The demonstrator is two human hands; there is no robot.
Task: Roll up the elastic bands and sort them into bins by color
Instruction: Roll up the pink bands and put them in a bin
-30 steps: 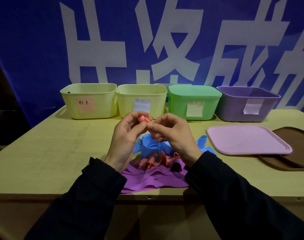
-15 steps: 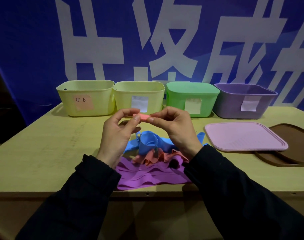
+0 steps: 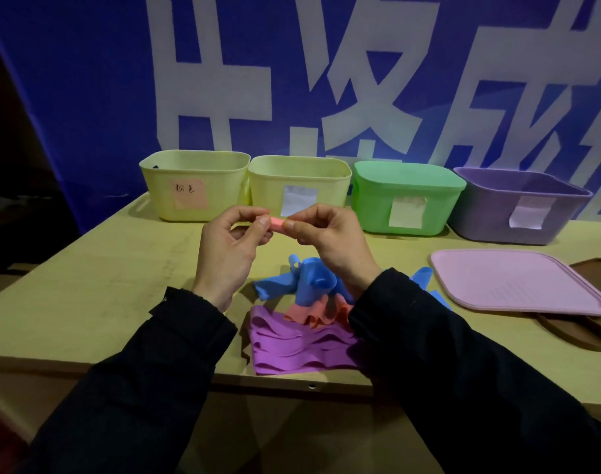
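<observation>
the person is holding a small pink band roll (image 3: 277, 223) in the air above the table (image 3: 87, 302), in front of the row of bins. the left hand (image 3: 229, 248) is pinching the roll's left end between thumb and curled fingers, and the right hand (image 3: 326, 236) is pinching its right end in the same way; both hands are gripping the roll. the roll's long axis is lying roughly level, running left to right between the two hands, with its ends hidden by the fingertips. judged from this, the rolling step for this band is at or near completion. the next move is calling for a one-hand grip tight enough to keep the roll from unwinding, then a carry to the far-left yellow bin (image 3: 193, 186), which is bearing a pink label (image 3: 189, 194). loose blue bands (image 3: 302, 285), orange-pink bands (image 3: 317, 311) and purple bands (image 3: 292, 343) are lying heaped on the table beneath the hands, not yet rolled.
</observation>
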